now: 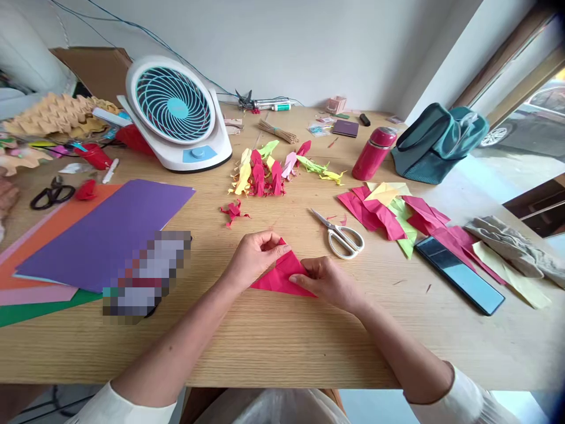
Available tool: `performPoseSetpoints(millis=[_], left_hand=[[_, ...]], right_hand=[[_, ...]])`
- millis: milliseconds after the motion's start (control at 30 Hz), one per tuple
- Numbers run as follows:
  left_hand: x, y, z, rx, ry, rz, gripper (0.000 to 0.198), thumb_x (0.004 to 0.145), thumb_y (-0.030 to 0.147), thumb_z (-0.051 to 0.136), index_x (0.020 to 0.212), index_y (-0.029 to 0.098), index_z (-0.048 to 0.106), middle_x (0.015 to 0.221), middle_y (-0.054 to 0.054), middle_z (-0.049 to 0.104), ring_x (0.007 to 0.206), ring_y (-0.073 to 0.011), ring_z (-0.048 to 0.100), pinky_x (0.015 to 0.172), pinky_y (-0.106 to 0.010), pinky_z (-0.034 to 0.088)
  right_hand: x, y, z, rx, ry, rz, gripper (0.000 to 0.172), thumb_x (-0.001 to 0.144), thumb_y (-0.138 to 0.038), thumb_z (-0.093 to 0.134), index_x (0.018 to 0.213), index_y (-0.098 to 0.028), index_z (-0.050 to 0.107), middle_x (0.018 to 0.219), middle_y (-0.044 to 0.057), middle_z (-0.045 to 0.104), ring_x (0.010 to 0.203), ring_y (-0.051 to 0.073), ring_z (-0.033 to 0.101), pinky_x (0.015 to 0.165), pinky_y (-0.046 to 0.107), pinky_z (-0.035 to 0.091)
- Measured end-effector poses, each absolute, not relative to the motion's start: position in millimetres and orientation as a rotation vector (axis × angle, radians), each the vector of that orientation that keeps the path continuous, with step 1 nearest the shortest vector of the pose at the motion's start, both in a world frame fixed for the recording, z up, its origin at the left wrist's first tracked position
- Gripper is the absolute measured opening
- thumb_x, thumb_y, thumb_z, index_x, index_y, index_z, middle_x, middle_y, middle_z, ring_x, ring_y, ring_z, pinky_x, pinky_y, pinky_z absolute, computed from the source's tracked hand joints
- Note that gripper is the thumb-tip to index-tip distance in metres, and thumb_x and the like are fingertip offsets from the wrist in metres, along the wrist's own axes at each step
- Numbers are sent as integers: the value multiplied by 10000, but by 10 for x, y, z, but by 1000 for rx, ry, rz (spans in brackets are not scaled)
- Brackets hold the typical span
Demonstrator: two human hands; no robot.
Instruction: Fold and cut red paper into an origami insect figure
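Note:
A red sheet of origami paper (282, 278), folded to a triangle, is between my hands at the table's middle. My left hand (253, 259) pinches its top corner between thumb and fingers. Lower down, my right hand (329, 281) grips the right side, thumb on top and fingers partly hidden. Just beyond lies a small red folded paper figure (233, 212). White-handled scissors (344, 238) rest to the right, blades pointing away to the left. Further back sits a group of folded paper figures (258, 171) in red, yellow, pink and green.
A white fan (176, 112) stands back left, above purple paper sheets (106, 229) and black scissors (53, 194). On the right are creased red and green papers (375, 212), a phone (459, 274), cloth gloves (507, 244), a red flask (374, 154) and a teal bag (436, 144).

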State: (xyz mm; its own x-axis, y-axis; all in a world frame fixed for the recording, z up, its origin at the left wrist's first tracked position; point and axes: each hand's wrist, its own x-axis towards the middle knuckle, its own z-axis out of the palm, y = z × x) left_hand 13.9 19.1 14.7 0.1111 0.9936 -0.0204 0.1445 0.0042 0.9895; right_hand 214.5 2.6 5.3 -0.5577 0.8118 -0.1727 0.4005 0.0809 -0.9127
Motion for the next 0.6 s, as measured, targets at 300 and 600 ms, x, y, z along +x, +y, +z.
performPoseSetpoints(millis=[300, 600], left_hand=[[138, 202, 142, 1326, 1211, 1177, 262, 816, 406, 703, 721, 162, 719, 685, 6, 651, 683, -124, 550, 695, -243, 423], [32, 198, 26, 1104, 1167, 1133, 420, 871, 562, 615, 879, 167, 757, 843, -65, 746, 770, -161, 641, 743, -270, 467]], right_hand=[[2143, 9, 47, -1268, -1976, 1452, 417, 872, -421, 617, 627, -201, 361, 609, -68, 275, 566, 75, 241, 503, 252, 180], [2149, 29, 7, -1190, -1638, 1659, 467, 832, -608, 650, 731, -166, 539, 634, -43, 404, 572, 82, 306, 510, 240, 202]])
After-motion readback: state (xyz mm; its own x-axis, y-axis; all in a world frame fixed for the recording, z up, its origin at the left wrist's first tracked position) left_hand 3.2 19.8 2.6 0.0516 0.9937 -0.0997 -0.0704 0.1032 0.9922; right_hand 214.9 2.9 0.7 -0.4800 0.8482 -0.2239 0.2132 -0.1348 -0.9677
